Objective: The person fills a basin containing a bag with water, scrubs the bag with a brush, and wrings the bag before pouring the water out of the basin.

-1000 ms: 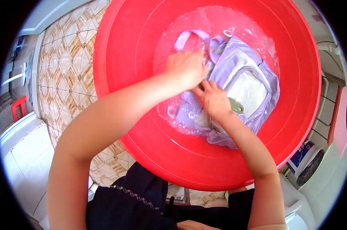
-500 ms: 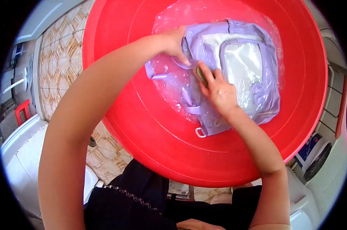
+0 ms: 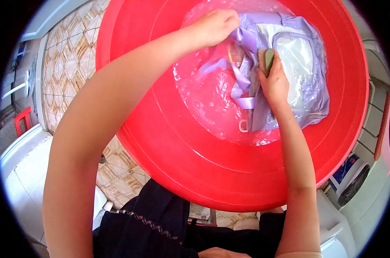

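Observation:
A wet purple backpack (image 3: 317, 92) with a shiny whitish front pocket lies in soapy water in a large red basin (image 3: 195, 172). At its upper left, my left hand (image 3: 216, 26) is closed around a purple strap (image 3: 246, 41), pulling it up from the bag's side. My right hand (image 3: 275, 86) grips a scrubbing brush (image 3: 269, 61) with a green back. Its pale bristles face left, toward the strap side of the bag. More straps trail in the water, and a white ring (image 3: 243, 125) hangs off the bag's lower corner.
Patterned tiles (image 3: 59, 77) cover the floor left of the basin. A red plastic item (image 3: 23, 121) stands at the far left. On the right, a blue-and-white container (image 3: 347, 174) sits close to the basin's rim. My dark clothing (image 3: 139, 228) is just below the basin.
My left hand has moved up and right, lifting the strap. The backpack has shifted right and slightly up. My right hand has carried the brush right and up, turning it so the bristles show.

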Tool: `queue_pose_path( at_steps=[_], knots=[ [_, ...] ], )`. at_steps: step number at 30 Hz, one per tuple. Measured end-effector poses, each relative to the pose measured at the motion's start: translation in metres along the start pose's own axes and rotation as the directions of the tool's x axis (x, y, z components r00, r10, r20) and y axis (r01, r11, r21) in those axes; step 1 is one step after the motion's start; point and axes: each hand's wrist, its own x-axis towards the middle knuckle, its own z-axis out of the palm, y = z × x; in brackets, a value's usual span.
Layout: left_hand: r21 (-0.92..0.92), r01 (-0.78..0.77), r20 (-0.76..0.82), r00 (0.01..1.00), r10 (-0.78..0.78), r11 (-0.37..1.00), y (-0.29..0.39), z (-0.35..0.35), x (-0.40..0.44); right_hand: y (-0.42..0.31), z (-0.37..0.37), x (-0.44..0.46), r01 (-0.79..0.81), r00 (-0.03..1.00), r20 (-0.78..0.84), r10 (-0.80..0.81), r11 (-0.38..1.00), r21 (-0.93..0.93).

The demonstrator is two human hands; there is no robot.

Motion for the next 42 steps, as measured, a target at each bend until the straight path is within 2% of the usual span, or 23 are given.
queue_pose_path(
  at_steps=[1,3,5,9,11,13,14,17,18,19,20,21,25,27,29,31,33,35,37,38,40,41,42],
  knots=[
    [-0.153,0.215,0.12,0.973,-0.198,0.965,0.007,-0.004,0.001,0.0,0.0,0.004,-0.049,0.999,-0.005,0.049,0.999,-0.004],
    [-0.188,0.238,0.149,0.966,-0.212,0.953,0.009,-0.003,-0.001,0.003,0.001,0.007,-0.02,0.998,-0.056,0.022,1.0,0.023],
    [-0.435,0.509,0.221,0.86,-0.459,0.743,0.025,-0.009,-0.004,-0.002,-0.005,0.009,-0.113,0.994,0.001,0.113,0.993,0.038],
    [-0.751,0.358,0.107,0.895,-0.432,0.556,0.02,-0.025,0.01,0.001,-0.009,0.011,-0.139,0.99,0.009,0.138,0.987,0.084],
    [-0.745,0.363,0.149,0.908,-0.391,0.56,0.029,-0.029,0.015,0.0,-0.01,0.011,-0.197,0.98,0.035,0.194,0.975,0.106],
    [-0.798,0.207,0.086,0.969,-0.232,0.566,0.033,-0.026,0.013,0.008,-0.006,0.013,-0.177,0.984,0.029,0.174,0.97,0.167],
    [-0.887,0.255,0.173,0.957,-0.234,0.385,0.033,-0.028,0.012,0.011,-0.003,0.013,-0.159,0.987,0.026,0.157,0.961,0.226],
    [-0.877,0.303,0.23,0.946,-0.229,0.374,0.061,-0.033,0.007,0.003,-0.017,0.019,-0.235,0.972,0.091,0.217,0.898,0.371],
    [-0.662,0.296,0.132,0.95,-0.282,0.688,0.076,-0.036,-0.001,0.008,-0.014,0.02,-0.238,0.971,0.093,0.22,0.897,0.371],
    [-0.662,0.297,0.133,0.95,-0.282,0.688,0.093,-0.048,-0.006,0.017,-0.01,0.023,-0.219,0.976,0.098,0.196,0.885,0.41],
    [-0.259,0.354,0.144,0.934,-0.326,0.899,0.108,-0.064,-0.01,0.023,-0.009,0.024,-0.199,0.98,0.101,0.171,0.872,0.448],
    [0.201,0.341,0.133,0.92,-0.37,0.919,0.113,-0.075,-0.014,0.024,-0.011,0.024,-0.199,0.98,0.1,0.173,0.871,0.449],
    [0.103,0.472,-0.064,0.881,-0.468,0.875,0.006,-0.061,-0.011,0.023,-0.024,0.028,-0.197,0.979,0.128,0.158,0.89,0.412],
    [-0.211,0.642,0.172,0.766,-0.619,0.737,-0.004,-0.061,-0.013,0.03,-0.027,0.029,-0.227,0.972,0.151,0.182,0.898,0.377],
    [-0.084,0.675,0.302,0.718,-0.627,0.733,0.024,-0.061,-0.014,0.042,-0.026,0.032,-0.325,0.944,0.211,0.252,0.808,0.491],
    [0.181,0.549,0.384,0.724,-0.573,0.816,0.029,-0.055,-0.016,0.041,-0.024,0.031,-0.371,0.928,0.247,0.279,0.761,0.532],
    [0.198,0.543,0.429,0.7,-0.571,0.816,0.041,-0.055,-0.015,0.047,-0.015,0.027,-0.322,0.946,0.202,0.252,0.784,0.531],
    [-0.296,0.644,0.453,0.745,-0.49,0.706,0.06,-0.054,-0.019,0.027,-0.034,0.024,-0.42,0.903,0.321,0.284,0.741,0.524],
    [-0.457,0.643,0.411,0.765,-0.496,0.614,0.088,-0.054,-0.036,0.015,-0.038,0.024,-0.539,0.841,0.409,0.355,0.488,0.686],
    [-0.608,0.611,0.364,0.782,-0.506,0.507,0.1,-0.053,-0.044,0.0,-0.042,0.017,-0.493,0.863,0.321,0.389,0.512,0.704],
    [-0.644,0.64,0.358,0.736,-0.574,0.419,0.097,-0.042,-0.075,-0.03,-0.043,0.0,-0.458,0.889,0.284,0.359,0.693,0.557],
    [-0.702,0.647,0.299,0.648,-0.701,0.298,0.111,-0.034,-0.089,-0.055,-0.049,-0.012,-0.39,0.917,0.337,0.214,0.662,0.64],
    [-0.684,0.684,0.296,0.579,-0.76,0.254,0.102,-0.029,-0.105,-0.058,-0.015,-0.025,-0.229,0.957,0.277,0.088,0.816,0.531]
  ],
)
